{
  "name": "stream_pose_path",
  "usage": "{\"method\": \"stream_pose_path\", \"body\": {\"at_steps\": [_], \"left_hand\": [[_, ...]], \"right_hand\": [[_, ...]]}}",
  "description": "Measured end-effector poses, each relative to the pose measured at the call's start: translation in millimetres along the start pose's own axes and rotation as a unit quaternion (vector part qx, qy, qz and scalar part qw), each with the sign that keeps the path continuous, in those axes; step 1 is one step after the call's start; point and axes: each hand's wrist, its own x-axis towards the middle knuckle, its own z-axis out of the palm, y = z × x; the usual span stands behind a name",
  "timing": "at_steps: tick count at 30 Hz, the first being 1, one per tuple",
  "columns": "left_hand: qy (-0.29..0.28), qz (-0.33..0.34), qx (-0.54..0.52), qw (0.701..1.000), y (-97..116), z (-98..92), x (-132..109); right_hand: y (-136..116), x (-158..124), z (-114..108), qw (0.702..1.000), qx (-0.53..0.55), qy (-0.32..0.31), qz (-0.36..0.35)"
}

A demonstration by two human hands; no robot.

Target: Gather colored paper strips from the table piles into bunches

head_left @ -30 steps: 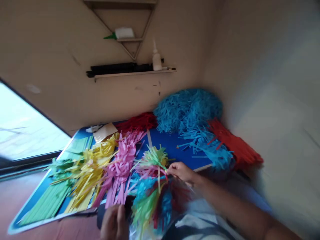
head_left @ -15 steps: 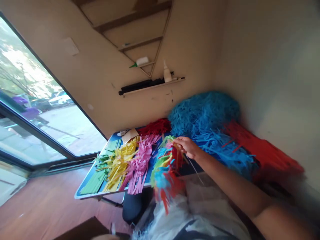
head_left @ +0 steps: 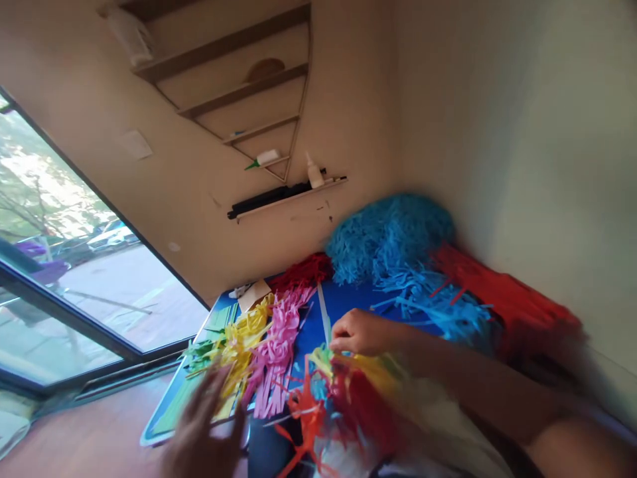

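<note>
My right hand (head_left: 359,332) pinches the top of a bundle of multicoloured paper strips (head_left: 354,395), with red, orange, yellow, blue and green fringes hanging over my lap. Blurred by motion, my left hand (head_left: 204,425) is at the lower left with its fingers apart and nothing visible in them. It passes in front of the table's near edge. On the blue table (head_left: 343,299) lie green strips (head_left: 176,405), yellow strips (head_left: 243,338) and pink strips (head_left: 279,345), side by side. The bundle's lower end is smeared.
A big blue fringed heap (head_left: 391,232) fills the table's back corner, with red strips (head_left: 512,299) to its right and dark red strips (head_left: 306,271) to its left. A wall shelf (head_left: 293,196) holds a white bottle (head_left: 314,174). A glass door (head_left: 99,265) stands at left.
My left hand has risen into view from the bottom edge. My right hand has come lower and nearer with the paper bundle. The view has tilted up slightly.
</note>
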Motion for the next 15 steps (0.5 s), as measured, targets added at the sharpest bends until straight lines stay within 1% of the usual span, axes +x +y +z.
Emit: {"method": "stream_pose_path", "body": {"at_steps": [1,2,3,4,5,6,7,8,10,12,14,15], "left_hand": [[-0.054,0.059,-0.052,0.995,25.4,17.2,0.6],[-0.098,0.090,-0.103,0.986,49.1,35.0,1.7],[-0.121,0.082,-0.143,0.979,69.4,52.2,3.1],[-0.132,0.051,-0.182,0.973,85.2,67.8,4.8],[-0.156,0.019,-0.212,0.965,96.2,81.4,6.5],[-0.177,-0.009,-0.230,0.957,102.6,92.5,8.2],[-0.207,-0.023,-0.236,0.949,105.3,101.5,9.6],[-0.243,-0.023,-0.230,0.942,105.3,108.7,10.4],[-0.307,-0.001,-0.201,0.930,101.3,119.0,9.8],[-0.353,0.018,-0.173,0.919,96.9,125.9,5.9],[-0.382,0.026,-0.161,0.910,95.0,130.7,0.3],[-0.394,0.030,-0.160,0.905,95.5,132.7,-2.4]], "right_hand": [[-7.8,2.6,3.6,1.000,-0.001,-0.017,-0.021],[-13.9,5.1,6.9,0.999,0.004,-0.027,-0.036],[-18.0,7.0,9.6,0.999,0.011,-0.027,-0.040],[-20.1,8.1,11.5,0.999,0.015,-0.017,-0.036],[-20.3,8.0,11.9,0.999,0.017,0.000,-0.027],[-18.7,6.5,10.6,0.999,0.019,0.022,-0.018],[-15.5,3.1,6.9,0.998,0.025,0.049,-0.011],[-11.1,-2.9,0.5,0.996,0.039,0.078,-0.009],[1.1,-24.6,-22.1,0.985,0.080,0.150,-0.011],[17.1,-61.4,-56.4,0.967,0.116,0.228,0.001],[35.9,-110.5,-95.6,0.942,0.105,0.316,0.039],[45.2,-136.6,-113.5,0.929,0.081,0.357,0.060]]}}
